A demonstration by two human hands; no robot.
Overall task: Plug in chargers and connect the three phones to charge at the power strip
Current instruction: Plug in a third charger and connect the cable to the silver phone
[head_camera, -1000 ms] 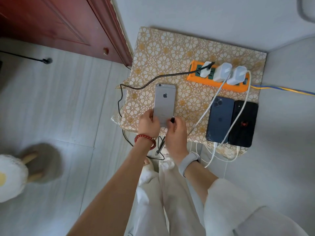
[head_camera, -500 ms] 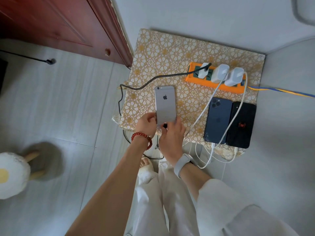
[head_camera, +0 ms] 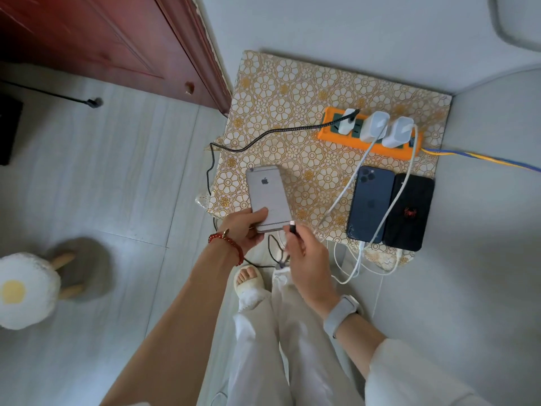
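Note:
A silver phone point(head_camera: 268, 194) lies face down near the table's front left edge, tilted, with my left hand point(head_camera: 244, 230) gripping its lower end. My right hand point(head_camera: 304, 256) pinches the black cable's plug point(head_camera: 292, 229) right at the phone's bottom edge; whether it is seated I cannot tell. The black braided cable point(head_camera: 263, 136) runs to the leftmost white charger point(head_camera: 347, 124) in the orange power strip point(head_camera: 330, 133). Two more white chargers point(head_camera: 389, 130) feed white cables to a blue phone point(head_camera: 370, 203) and a black phone point(head_camera: 409, 212) lying side by side at the right.
The small table has a floral patterned cloth point(head_camera: 292, 92) and stands in a wall corner. A dark red wooden door point(head_camera: 117, 39) is at the upper left. A fried-egg stool point(head_camera: 26, 288) stands on the floor at left. A yellow-blue cord point(head_camera: 483, 158) leaves the strip rightward.
The silver phone has shifted left and tilted, its lower end now over the table edge. My right hand has drawn back slightly, so the plug tip shows at the phone's bottom.

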